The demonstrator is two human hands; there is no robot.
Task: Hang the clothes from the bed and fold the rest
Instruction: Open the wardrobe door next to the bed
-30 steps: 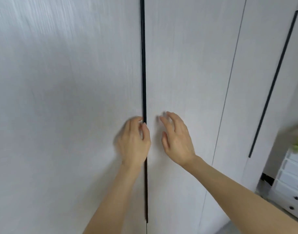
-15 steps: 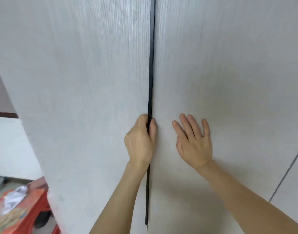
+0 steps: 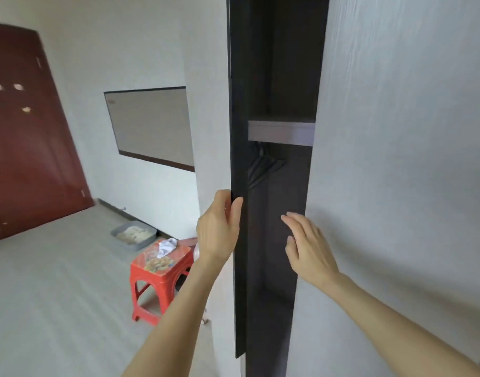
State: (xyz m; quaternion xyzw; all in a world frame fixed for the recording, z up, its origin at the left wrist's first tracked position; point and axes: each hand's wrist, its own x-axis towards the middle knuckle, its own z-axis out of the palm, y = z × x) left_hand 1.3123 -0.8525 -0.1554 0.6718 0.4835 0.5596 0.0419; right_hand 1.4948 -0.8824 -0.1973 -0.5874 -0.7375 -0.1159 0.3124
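A pale grey wardrobe stands right in front of me. Its left door [image 3: 211,131] is swung partly open and seen almost edge-on, and my left hand [image 3: 219,229] grips its dark edge at waist height. My right hand [image 3: 308,246] hovers with straight fingers at the edge of the shut right door [image 3: 396,186]. In the dark gap between the doors I see a shelf [image 3: 281,131] and, under it, several dark hangers [image 3: 263,167] on a rail. No clothes and no bed are in view.
A red plastic stool [image 3: 157,273] with a white cloth [image 3: 166,246] on it stands low left, close to the open door. A grey tray [image 3: 132,235] lies on the floor by the wall. A dark red door [image 3: 29,131] is at far left, a framed panel [image 3: 151,126] on the wall.
The left wardrobe door has swung open under my left hand, baring the dark inside. My right hand has lifted off the right door. The view has turned left to the room.
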